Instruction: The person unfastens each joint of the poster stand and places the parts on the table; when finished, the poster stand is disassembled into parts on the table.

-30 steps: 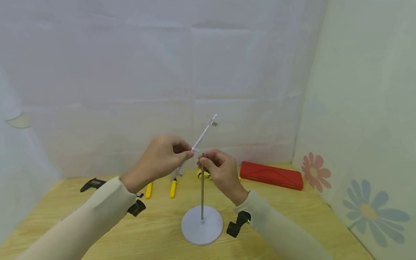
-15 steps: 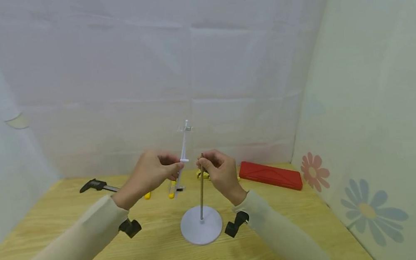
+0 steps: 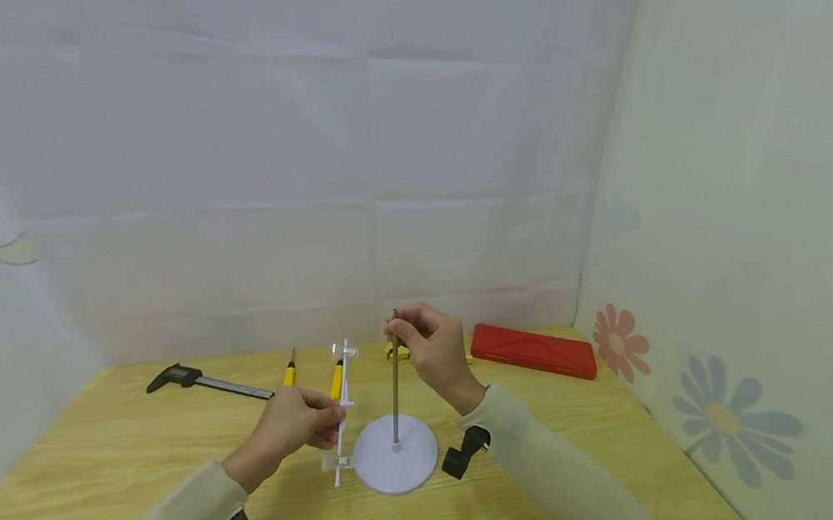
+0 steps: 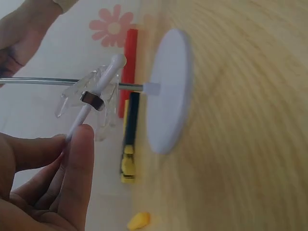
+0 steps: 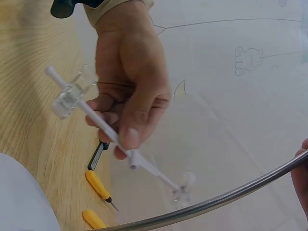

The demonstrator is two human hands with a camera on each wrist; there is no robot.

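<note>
White plastic is what my left hand (image 3: pixel 292 423) pinches: a thin crossbar (image 3: pixel 342 409) with clear clips, held upright just left of the stand's round base (image 3: pixel 394 465), its lower end near the table (image 3: pixel 104 457). My right hand (image 3: pixel 429 351) is curled tight around the top of the steel rod (image 3: pixel 396 396), keeping it vertical. I judge I'm mid-assembly, and next the bar must be raised and lined up with the rod.

Two hands are showing, the left hand (image 3: pixel 292 423) and the right hand (image 3: pixel 425 347). Two yellow-handled screwdrivers (image 3: pixel 289 374) are lying on the table (image 3: pixel 104 457), alongside one caliper (image 3: pixel 202 382) and one red case (image 3: pixel 532 351). One stand (image 3: pixel 397 463) with one rod (image 3: pixel 395 379) is standing there, and one white crossbar (image 3: pixel 342 409) with two clear clips is showing.
</note>
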